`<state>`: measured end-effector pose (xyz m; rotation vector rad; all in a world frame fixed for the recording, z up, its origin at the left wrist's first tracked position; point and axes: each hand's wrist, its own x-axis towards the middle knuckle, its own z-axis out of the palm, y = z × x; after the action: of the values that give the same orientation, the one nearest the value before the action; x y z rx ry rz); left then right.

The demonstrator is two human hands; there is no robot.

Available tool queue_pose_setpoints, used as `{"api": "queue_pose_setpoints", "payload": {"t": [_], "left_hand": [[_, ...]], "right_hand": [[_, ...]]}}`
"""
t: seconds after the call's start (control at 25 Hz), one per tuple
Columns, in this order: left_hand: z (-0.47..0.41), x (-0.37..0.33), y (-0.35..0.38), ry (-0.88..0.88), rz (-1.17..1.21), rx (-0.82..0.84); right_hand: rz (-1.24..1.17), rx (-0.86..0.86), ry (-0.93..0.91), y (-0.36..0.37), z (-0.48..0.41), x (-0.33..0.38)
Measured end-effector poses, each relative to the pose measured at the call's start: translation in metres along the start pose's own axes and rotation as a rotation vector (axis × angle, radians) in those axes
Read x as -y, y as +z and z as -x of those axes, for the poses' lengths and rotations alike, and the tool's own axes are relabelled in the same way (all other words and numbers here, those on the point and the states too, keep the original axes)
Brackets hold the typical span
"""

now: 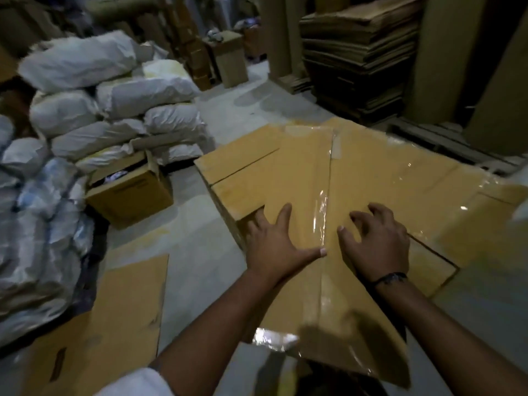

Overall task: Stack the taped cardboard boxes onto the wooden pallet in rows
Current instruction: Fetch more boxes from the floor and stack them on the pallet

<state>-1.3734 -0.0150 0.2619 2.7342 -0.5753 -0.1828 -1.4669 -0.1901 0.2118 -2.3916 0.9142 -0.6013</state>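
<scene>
A long taped cardboard box (303, 172) lies in front of me, a strip of clear tape running down its top seam. My left hand (275, 242) lies flat on its top, left of the tape, fingers spread. My right hand (377, 238) hovers on the right of the tape with fingers bent, fingertips at the cardboard, holding nothing. More taped boxes (414, 178) lie side by side under and to the right of it. A pale wooden pallet (445, 141) shows at the far right behind the boxes.
White filled sacks (114, 110) are heaped on the left. An open carton (131, 190) stands by them. A flat cardboard sheet (108, 324) lies on the floor at lower left. Stacked flattened cartons (360, 58) rise at the back right. Grey concrete floor (194, 241) runs between.
</scene>
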Motion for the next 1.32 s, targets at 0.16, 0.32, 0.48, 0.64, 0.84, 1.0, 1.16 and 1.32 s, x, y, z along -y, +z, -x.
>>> {"api": "queue_pose_setpoints", "payload": {"t": [0.16, 0.32, 0.48, 0.64, 0.84, 1.0, 1.16, 1.32], "left_hand": [[-0.022, 0.018, -0.01, 0.179, -0.022, 0.032], [-0.067, 0.038, -0.008, 0.287, -0.033, 0.079], [-0.134, 0.056, -0.005, 0.401, -0.075, 0.159], [-0.21, 0.066, -0.003, 0.523, -0.101, 0.28], [-0.277, 0.07, 0.005, 0.652, -0.117, 0.409], [-0.303, 0.086, 0.024, 0.725, -0.088, 0.49], [-0.338, 0.109, 0.037, 0.822, -0.109, 0.614], [-0.366, 0.133, 0.043, 0.871, -0.119, 0.696]], "right_hand": [[0.059, -0.069, 0.146, 0.008, 0.022, 0.022], [0.092, -0.103, 0.253, 0.032, 0.011, 0.04], [0.076, -0.143, 0.33, 0.074, -0.014, 0.055], [0.073, -0.182, 0.471, 0.109, -0.053, 0.071], [0.123, -0.234, 0.573, 0.136, -0.083, 0.08], [0.177, -0.249, 0.664, 0.165, -0.084, 0.089], [0.191, -0.249, 0.771, 0.2, -0.081, 0.101], [0.213, -0.228, 0.788, 0.225, -0.087, 0.114]]}}
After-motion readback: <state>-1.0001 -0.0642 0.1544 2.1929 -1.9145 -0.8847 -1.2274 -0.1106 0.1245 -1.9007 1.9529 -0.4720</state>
